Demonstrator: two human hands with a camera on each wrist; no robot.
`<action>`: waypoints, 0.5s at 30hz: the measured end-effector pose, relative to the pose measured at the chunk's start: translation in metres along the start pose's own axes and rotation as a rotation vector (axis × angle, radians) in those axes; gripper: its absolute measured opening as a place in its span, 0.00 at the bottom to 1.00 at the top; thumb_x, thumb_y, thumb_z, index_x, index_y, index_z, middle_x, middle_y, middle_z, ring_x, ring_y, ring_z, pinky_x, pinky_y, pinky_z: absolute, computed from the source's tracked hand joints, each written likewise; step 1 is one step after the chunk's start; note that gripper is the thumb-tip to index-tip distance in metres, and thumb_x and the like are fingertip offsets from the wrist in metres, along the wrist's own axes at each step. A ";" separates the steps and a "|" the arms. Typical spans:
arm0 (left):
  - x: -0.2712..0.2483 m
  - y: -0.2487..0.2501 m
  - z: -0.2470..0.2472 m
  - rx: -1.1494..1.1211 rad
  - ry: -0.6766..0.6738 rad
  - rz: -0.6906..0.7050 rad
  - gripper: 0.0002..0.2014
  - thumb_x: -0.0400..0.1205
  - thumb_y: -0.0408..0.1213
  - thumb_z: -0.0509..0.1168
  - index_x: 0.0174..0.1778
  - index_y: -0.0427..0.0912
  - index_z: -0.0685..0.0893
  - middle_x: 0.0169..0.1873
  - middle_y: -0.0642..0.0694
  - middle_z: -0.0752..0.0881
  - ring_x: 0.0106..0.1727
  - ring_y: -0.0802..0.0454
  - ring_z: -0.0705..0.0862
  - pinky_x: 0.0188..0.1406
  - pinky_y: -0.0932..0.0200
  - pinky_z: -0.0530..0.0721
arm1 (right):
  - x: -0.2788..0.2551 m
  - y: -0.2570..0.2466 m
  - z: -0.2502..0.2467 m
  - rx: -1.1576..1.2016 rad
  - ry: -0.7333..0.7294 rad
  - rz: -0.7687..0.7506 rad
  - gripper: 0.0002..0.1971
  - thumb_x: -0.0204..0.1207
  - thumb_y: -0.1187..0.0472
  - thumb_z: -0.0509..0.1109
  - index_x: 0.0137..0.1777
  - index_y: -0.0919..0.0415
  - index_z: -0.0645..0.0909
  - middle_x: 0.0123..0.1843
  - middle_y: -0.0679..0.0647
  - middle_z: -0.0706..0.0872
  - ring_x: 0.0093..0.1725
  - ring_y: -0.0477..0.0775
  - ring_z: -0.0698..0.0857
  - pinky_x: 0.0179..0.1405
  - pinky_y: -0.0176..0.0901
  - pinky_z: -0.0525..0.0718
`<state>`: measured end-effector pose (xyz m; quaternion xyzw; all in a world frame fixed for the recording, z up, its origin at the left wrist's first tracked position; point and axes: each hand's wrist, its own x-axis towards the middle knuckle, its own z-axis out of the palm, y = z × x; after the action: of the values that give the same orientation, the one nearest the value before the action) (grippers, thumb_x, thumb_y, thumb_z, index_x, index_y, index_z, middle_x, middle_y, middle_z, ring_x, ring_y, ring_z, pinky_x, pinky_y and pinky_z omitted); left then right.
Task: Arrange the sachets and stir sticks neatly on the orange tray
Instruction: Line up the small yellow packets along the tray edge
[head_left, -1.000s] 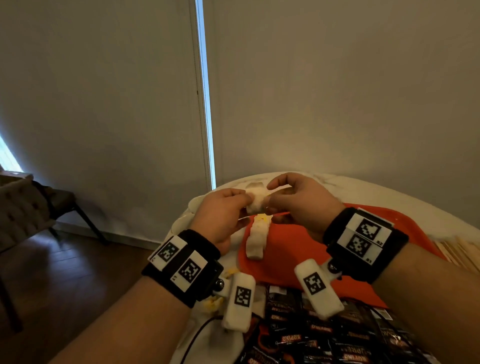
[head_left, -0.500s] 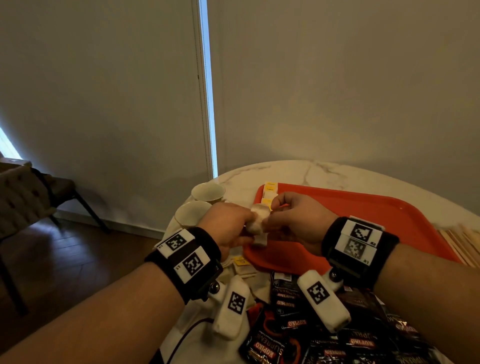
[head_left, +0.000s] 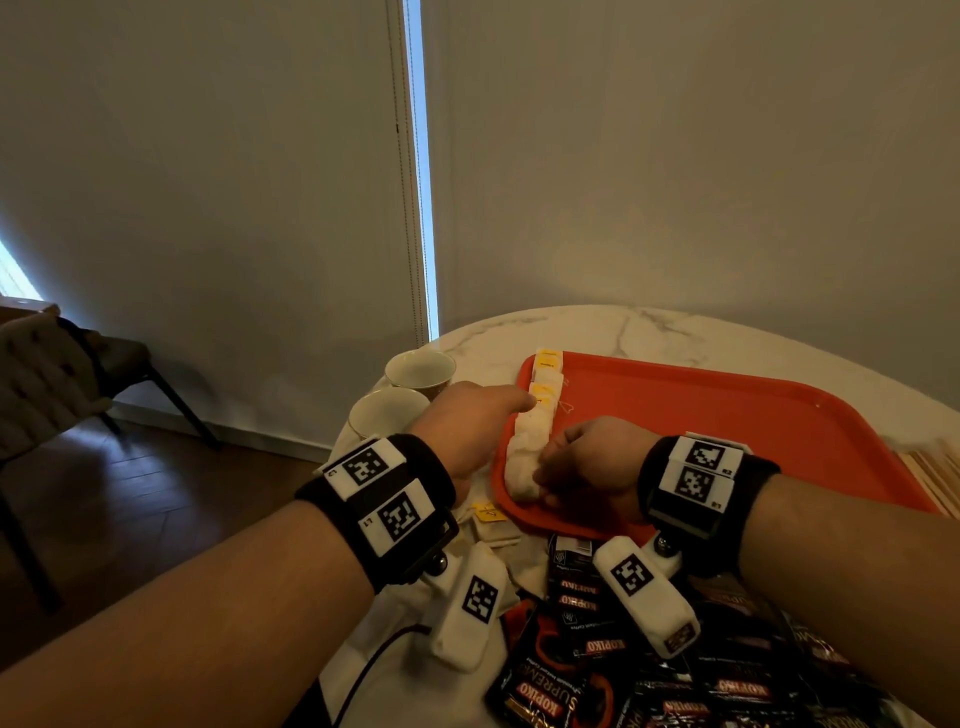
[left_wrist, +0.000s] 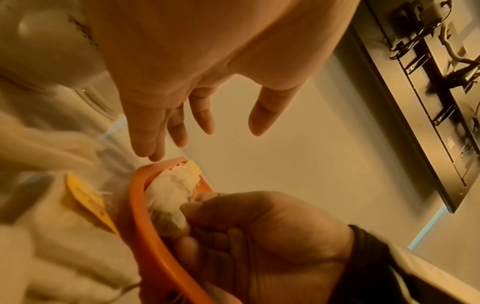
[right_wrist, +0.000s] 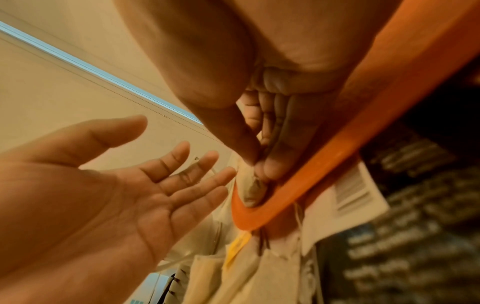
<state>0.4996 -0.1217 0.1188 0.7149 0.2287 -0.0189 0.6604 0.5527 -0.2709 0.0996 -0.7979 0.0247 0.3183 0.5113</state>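
Observation:
An orange tray (head_left: 727, 426) lies on the marble table. A row of white tea-bag sachets (head_left: 537, 421) with yellow tags runs along its left edge. My right hand (head_left: 543, 470) pinches the nearest sachet (head_left: 519, 475) between thumb and forefinger at the tray's near-left corner; the pinch (right_wrist: 255, 164) on the sachet (right_wrist: 253, 189) shows plainly in the right wrist view. My left hand (head_left: 511, 405) hovers beside the row with its fingers (left_wrist: 200, 117) straight and spread, holding nothing. In the left wrist view the sachet (left_wrist: 168, 199) lies just inside the tray rim (left_wrist: 139, 216).
Two white cups (head_left: 421, 369) (head_left: 387, 415) stand left of the tray. Loose tea bags with yellow tags (head_left: 488, 514) and several black Kopiko sachets (head_left: 566, 670) lie on the near table. Wooden stir sticks (head_left: 935, 467) lie at the right edge. A chair (head_left: 52, 374) stands far left.
Both hands held one sachet together above the tray. They have come down to the tray's near-left corner, my left hand has let go and spread, and my right still pinches the sachet.

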 end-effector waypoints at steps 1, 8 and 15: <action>0.001 -0.001 0.001 0.002 0.000 0.004 0.09 0.80 0.46 0.75 0.49 0.50 0.82 0.55 0.48 0.85 0.63 0.44 0.84 0.71 0.39 0.84 | 0.000 -0.002 0.000 -0.038 0.021 0.002 0.03 0.72 0.73 0.80 0.44 0.67 0.90 0.43 0.65 0.93 0.43 0.63 0.93 0.51 0.58 0.92; 0.002 -0.003 0.007 0.003 -0.033 0.026 0.36 0.61 0.56 0.76 0.65 0.47 0.86 0.62 0.48 0.88 0.64 0.43 0.87 0.68 0.39 0.86 | -0.003 -0.005 -0.010 -0.171 0.055 0.013 0.09 0.73 0.62 0.81 0.51 0.65 0.92 0.47 0.59 0.95 0.53 0.61 0.93 0.64 0.60 0.88; 0.001 -0.001 0.014 0.030 -0.054 0.004 0.27 0.78 0.50 0.74 0.71 0.44 0.82 0.64 0.47 0.86 0.67 0.41 0.83 0.72 0.38 0.83 | -0.011 -0.002 -0.001 -0.111 -0.003 0.040 0.13 0.75 0.66 0.79 0.58 0.70 0.89 0.48 0.64 0.94 0.52 0.63 0.94 0.65 0.60 0.88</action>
<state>0.5038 -0.1351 0.1157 0.7245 0.2091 -0.0402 0.6556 0.5451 -0.2738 0.1077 -0.8237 0.0220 0.3306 0.4601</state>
